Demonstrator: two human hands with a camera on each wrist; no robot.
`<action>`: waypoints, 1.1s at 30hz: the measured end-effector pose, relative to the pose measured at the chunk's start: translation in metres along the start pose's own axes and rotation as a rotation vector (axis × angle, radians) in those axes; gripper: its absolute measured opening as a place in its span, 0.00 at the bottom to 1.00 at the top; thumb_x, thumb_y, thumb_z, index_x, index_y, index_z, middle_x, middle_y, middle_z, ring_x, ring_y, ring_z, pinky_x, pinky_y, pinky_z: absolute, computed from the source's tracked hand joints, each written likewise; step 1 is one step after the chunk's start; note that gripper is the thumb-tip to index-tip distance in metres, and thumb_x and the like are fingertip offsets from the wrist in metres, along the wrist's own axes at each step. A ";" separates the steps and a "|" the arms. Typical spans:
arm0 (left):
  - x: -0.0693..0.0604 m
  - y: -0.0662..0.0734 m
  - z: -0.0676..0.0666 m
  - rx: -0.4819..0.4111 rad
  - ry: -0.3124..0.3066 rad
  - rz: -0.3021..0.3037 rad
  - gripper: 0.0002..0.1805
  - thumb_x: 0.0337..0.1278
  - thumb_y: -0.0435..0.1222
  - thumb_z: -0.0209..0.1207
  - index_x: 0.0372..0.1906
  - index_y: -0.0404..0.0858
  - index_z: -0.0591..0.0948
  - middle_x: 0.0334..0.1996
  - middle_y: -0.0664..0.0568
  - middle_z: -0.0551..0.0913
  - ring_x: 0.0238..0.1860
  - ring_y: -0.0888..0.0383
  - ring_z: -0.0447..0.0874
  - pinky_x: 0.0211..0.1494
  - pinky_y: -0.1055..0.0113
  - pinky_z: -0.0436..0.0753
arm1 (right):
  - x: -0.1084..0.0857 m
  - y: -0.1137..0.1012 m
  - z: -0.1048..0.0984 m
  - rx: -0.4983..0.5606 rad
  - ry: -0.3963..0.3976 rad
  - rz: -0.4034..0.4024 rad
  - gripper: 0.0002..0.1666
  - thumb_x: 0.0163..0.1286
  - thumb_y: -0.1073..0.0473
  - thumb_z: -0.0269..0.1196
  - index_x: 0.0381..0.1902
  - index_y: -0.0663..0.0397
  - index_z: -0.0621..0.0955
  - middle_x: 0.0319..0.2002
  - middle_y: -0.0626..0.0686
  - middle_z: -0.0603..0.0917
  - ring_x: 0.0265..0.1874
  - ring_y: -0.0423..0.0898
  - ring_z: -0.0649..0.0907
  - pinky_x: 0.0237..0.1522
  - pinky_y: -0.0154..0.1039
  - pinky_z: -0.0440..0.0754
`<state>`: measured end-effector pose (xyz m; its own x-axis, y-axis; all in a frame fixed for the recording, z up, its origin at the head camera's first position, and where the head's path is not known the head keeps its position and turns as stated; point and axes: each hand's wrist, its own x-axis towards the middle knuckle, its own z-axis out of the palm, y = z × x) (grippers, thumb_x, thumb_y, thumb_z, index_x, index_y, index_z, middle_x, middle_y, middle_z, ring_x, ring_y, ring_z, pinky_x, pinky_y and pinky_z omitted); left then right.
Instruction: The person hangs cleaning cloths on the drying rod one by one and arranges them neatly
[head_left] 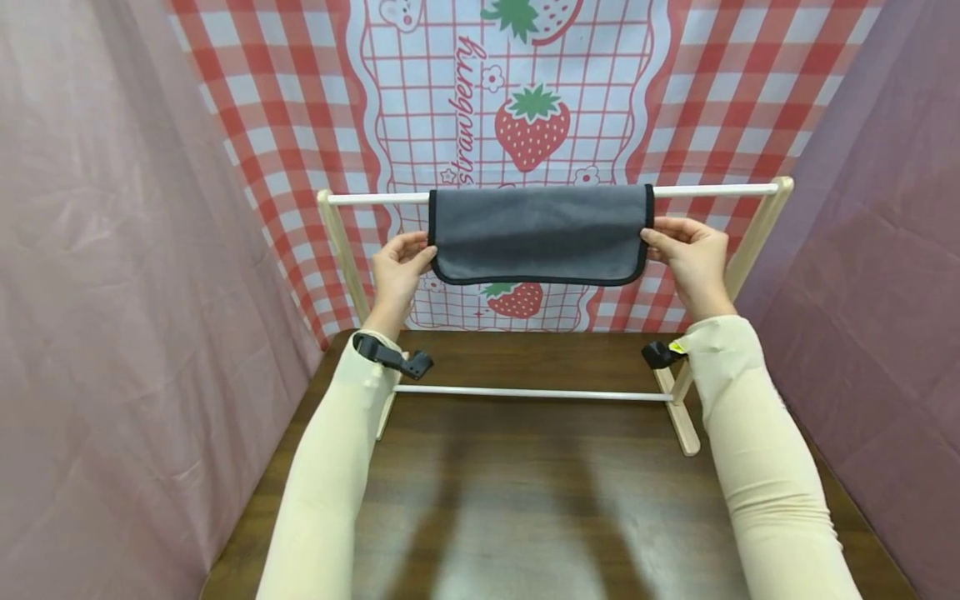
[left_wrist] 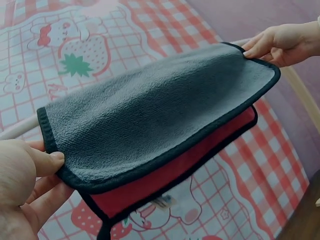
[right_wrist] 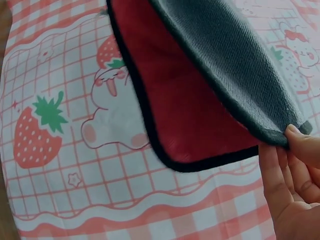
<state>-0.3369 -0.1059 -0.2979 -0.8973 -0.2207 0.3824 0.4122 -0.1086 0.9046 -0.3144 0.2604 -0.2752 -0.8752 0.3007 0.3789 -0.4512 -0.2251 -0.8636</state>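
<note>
A grey towel (head_left: 540,237) with black edging hangs folded over the white top bar (head_left: 716,191) of a wooden rack. Its red underside (left_wrist: 175,175) shows below the grey front flap in both wrist views. My left hand (head_left: 397,271) pinches the towel's left edge between thumb and fingers, just under the bar. At the opposite edge, my right hand (head_left: 693,258) pinches the black border the same way. The right wrist view has the right hand (right_wrist: 295,175) holding the front flap away from the back one.
The rack's wooden posts (head_left: 750,242) and feet (head_left: 681,425) stand on a brown table (head_left: 525,492). A lower white rod (head_left: 525,392) joins the two sides. Behind hangs a strawberry-printed checked cloth (head_left: 262,133), with pink curtains (head_left: 97,292) at the sides.
</note>
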 end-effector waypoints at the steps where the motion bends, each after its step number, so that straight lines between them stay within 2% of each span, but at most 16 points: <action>1: 0.000 -0.001 -0.001 0.005 -0.001 -0.001 0.16 0.59 0.21 0.62 0.52 0.22 0.80 0.31 0.56 0.80 0.33 0.65 0.81 0.40 0.73 0.84 | 0.000 0.002 -0.001 -0.007 -0.006 0.004 0.09 0.57 0.76 0.70 0.30 0.59 0.89 0.23 0.49 0.87 0.19 0.40 0.85 0.25 0.30 0.84; 6: 0.001 -0.007 -0.004 0.020 0.003 0.000 0.15 0.58 0.20 0.62 0.51 0.22 0.80 0.31 0.56 0.80 0.32 0.66 0.81 0.39 0.73 0.84 | 0.002 0.008 -0.002 -0.023 -0.026 0.012 0.09 0.58 0.77 0.69 0.30 0.59 0.89 0.24 0.49 0.87 0.19 0.40 0.86 0.26 0.30 0.85; 13: 0.001 -0.010 -0.006 0.047 0.016 0.014 0.15 0.58 0.21 0.63 0.50 0.23 0.81 0.30 0.56 0.80 0.31 0.66 0.81 0.37 0.74 0.84 | 0.002 0.010 0.001 -0.083 -0.007 0.015 0.11 0.59 0.75 0.69 0.27 0.55 0.88 0.23 0.47 0.87 0.19 0.38 0.85 0.25 0.29 0.84; 25: -0.001 -0.012 -0.004 0.011 -0.002 0.015 0.16 0.57 0.20 0.63 0.51 0.21 0.80 0.32 0.55 0.82 0.33 0.64 0.82 0.37 0.73 0.84 | -0.001 0.014 0.001 -0.123 -0.001 0.022 0.07 0.60 0.71 0.70 0.31 0.54 0.88 0.25 0.46 0.87 0.22 0.38 0.86 0.28 0.30 0.85; 33: -0.008 -0.026 -0.010 -0.032 -0.032 -0.036 0.17 0.57 0.20 0.63 0.53 0.21 0.79 0.34 0.51 0.82 0.36 0.60 0.84 0.39 0.72 0.85 | -0.009 0.030 -0.012 -0.090 -0.079 0.066 0.08 0.62 0.71 0.69 0.34 0.53 0.88 0.27 0.45 0.87 0.24 0.37 0.86 0.29 0.29 0.85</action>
<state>-0.3385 -0.1112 -0.3268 -0.9161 -0.1845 0.3559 0.3838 -0.1465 0.9117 -0.3180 0.2624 -0.3088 -0.9150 0.2134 0.3424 -0.3779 -0.1566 -0.9125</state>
